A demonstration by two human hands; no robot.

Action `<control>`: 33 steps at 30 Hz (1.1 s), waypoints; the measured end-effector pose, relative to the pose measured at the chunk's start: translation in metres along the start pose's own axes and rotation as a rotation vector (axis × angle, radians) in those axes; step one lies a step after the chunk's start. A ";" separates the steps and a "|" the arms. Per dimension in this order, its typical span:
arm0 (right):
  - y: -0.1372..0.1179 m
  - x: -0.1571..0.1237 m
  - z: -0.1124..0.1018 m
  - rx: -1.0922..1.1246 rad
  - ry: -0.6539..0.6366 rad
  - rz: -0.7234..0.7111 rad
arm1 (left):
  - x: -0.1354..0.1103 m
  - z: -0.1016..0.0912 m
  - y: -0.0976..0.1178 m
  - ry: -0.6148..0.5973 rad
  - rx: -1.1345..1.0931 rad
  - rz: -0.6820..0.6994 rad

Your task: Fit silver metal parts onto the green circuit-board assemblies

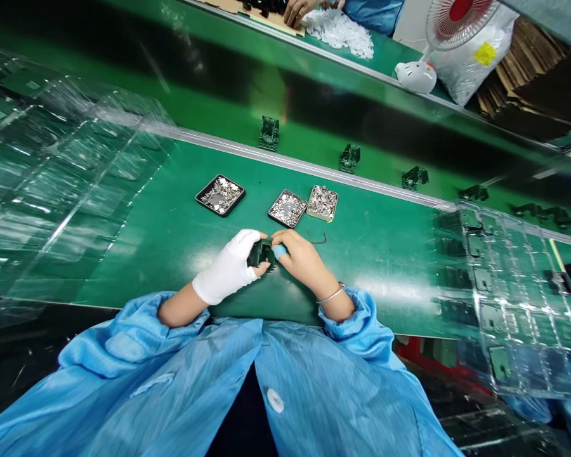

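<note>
My left hand (pixel 231 265), in a white glove with bare fingertips, grips a small dark green circuit board assembly (pixel 261 252) above the green bench. My right hand (pixel 301 257), with a blue cover on one digit, has its fingers pinched together at the assembly's right side. Whatever lies between those fingertips is too small to make out. Just beyond my hands sit three shallow trays of small shiny metal parts: a left tray (pixel 220 195), a middle tray (pixel 288 209) and a right tray (pixel 323 203). A hex key (pixel 320 239) lies right of my right hand.
Behind a metal rail (pixel 285 164), several board assemblies (pixel 269 132) stand in a row. Clear plastic blister trays (pixel 76 184) are piled at left; another blister tray (pixel 499 298) at right holds boards. Across the line are another person's hand (pixel 299 10) and a fan (pixel 459 22).
</note>
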State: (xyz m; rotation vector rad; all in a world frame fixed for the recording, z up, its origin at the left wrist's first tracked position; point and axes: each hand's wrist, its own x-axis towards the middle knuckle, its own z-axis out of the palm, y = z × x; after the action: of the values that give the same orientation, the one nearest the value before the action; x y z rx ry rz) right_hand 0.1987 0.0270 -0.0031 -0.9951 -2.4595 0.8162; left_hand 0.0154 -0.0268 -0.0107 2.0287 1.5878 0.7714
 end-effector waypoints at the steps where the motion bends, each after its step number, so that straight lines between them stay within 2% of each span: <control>1: -0.002 0.000 0.000 0.027 -0.017 0.022 | 0.000 -0.002 0.000 -0.025 -0.025 -0.005; 4: -0.006 -0.001 0.001 0.020 -0.055 0.041 | 0.003 -0.012 0.004 -0.112 0.011 -0.031; 12: -0.011 -0.004 0.006 -0.068 -0.055 -0.020 | 0.019 -0.029 0.023 -0.288 0.442 -0.060; 20: -0.015 -0.005 0.006 -0.083 -0.093 -0.050 | 0.021 -0.026 0.031 -0.288 0.553 -0.059; 22: -0.015 -0.005 0.005 -0.076 -0.091 -0.031 | 0.022 -0.026 0.029 -0.285 0.520 -0.074; 24: -0.015 -0.005 0.004 -0.060 -0.074 0.038 | 0.024 -0.027 0.023 -0.260 0.368 -0.096; 28: -0.006 -0.008 0.001 -0.059 -0.087 0.201 | 0.025 -0.035 0.008 -0.098 -0.017 -0.171; 30: 0.002 -0.010 -0.002 -0.073 -0.126 0.220 | 0.018 -0.035 0.003 -0.068 -0.060 -0.147; 33: 0.017 -0.013 -0.009 -0.153 -0.096 0.222 | 0.000 -0.025 -0.002 -0.114 -0.050 -0.087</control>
State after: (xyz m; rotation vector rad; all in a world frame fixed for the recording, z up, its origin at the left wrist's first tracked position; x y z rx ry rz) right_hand 0.2212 0.0314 -0.0085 -1.3329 -2.5556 0.7681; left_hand -0.0027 -0.0259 0.0070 1.9197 1.5650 0.6451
